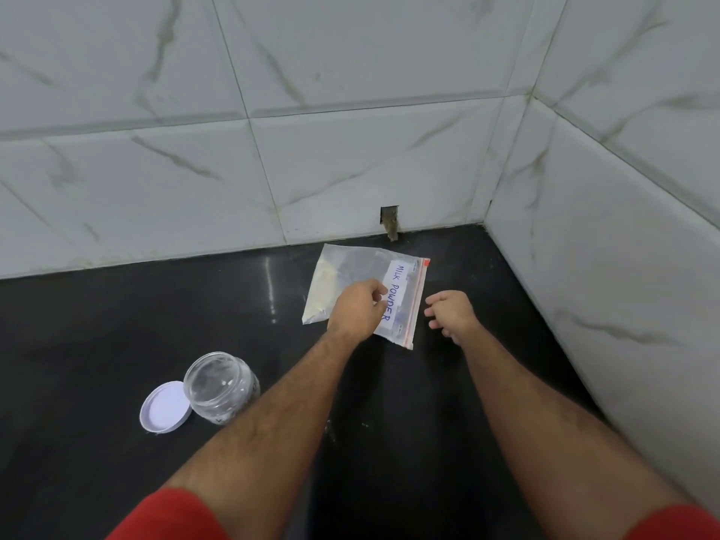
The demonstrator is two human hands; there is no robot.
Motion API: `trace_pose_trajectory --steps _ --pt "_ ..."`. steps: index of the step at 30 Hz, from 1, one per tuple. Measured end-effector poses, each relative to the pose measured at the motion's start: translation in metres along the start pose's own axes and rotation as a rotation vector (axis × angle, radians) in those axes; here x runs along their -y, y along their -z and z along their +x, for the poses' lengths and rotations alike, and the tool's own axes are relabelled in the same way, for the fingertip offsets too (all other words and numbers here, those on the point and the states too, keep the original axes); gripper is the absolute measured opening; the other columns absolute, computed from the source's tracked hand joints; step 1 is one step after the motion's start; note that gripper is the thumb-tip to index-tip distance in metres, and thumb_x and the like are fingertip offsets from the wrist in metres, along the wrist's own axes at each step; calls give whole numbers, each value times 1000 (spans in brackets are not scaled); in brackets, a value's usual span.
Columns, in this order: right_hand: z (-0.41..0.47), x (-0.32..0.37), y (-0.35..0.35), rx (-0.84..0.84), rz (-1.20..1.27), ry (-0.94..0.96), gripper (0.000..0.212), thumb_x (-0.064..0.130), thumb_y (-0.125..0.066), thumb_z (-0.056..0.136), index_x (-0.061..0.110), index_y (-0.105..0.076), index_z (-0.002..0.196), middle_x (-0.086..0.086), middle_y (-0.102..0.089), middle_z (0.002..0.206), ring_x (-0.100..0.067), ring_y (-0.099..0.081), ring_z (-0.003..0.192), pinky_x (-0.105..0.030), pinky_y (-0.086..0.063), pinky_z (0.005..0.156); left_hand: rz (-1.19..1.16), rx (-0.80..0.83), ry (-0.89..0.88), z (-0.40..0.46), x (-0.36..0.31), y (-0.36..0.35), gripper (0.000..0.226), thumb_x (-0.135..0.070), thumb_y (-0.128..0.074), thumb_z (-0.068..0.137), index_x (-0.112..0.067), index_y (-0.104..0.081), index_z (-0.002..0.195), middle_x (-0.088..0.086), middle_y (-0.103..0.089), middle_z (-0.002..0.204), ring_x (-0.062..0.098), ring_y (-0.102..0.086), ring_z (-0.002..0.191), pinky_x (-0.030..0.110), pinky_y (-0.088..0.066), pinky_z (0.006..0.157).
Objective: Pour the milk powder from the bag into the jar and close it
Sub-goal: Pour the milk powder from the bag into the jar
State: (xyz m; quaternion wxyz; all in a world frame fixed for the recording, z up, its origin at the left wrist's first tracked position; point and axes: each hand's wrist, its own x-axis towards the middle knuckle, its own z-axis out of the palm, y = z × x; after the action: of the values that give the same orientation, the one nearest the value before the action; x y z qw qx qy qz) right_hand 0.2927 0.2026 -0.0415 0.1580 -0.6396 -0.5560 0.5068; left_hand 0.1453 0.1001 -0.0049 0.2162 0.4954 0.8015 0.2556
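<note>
- Milk powder bag [343,284] is lying flat and zipped on the black counter [117,325] near the wall.
- Left hand [356,311] is hovering over it, fingers loosely curled; right hand [452,311] is waiting beside the zip, grasping nothing.
- Jar [220,385] is standing open, lid [165,407] touching it.
- Next move, I judge: lifting and unzipping the bag.

Clear zip bag [350,282] labelled "MILK POWDER", flat at frame centre, pale powder inside, red seal strip at right, clear empty jar [220,387] upright lower left, white lid [165,407] touching its left side
</note>
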Motion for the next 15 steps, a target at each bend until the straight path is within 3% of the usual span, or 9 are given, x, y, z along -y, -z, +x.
trace_pose_trajectory --steps 4,9,13,15 --pt "10 7 -1 69 21 -9 27 3 -46 95 4 -70 106 -9 -62 88 -16 -46 61 -27 -35 47 36 28 50 9 -1 -5 27 -23 -63 95 -19 -63 122 1 -68 114 12 -61 93 25 -50 86" --pt "14 22 4 122 16 165 39 0 -44 94 15 -71 119 6 -57 80 -6 -43 60 -22 -33 48 77 29 116 21 -12 -8 44 -44 -71 87 -23 -61 124 -1 -70 113 15 -65 96 31 -55 91" --pt "13 39 5 186 -15 333 42 1 -43 99 16 -65 131 9 -58 112 2 -42 66 -14 -37 64 131 -10 110 28 -29 -10 67 -60 -72 78 -22 -53 130 1 -68 118 20 -65 105 33 -53 86" --pt "12 45 4 209 -11 364 42 1 -43 100 18 -66 131 7 -60 117 3 -41 63 -11 -35 56 168 -49 103 29 -35 -9 60 -54 -69 83 -20 -51 130 3 -67 118 21 -65 105 31 -51 82"
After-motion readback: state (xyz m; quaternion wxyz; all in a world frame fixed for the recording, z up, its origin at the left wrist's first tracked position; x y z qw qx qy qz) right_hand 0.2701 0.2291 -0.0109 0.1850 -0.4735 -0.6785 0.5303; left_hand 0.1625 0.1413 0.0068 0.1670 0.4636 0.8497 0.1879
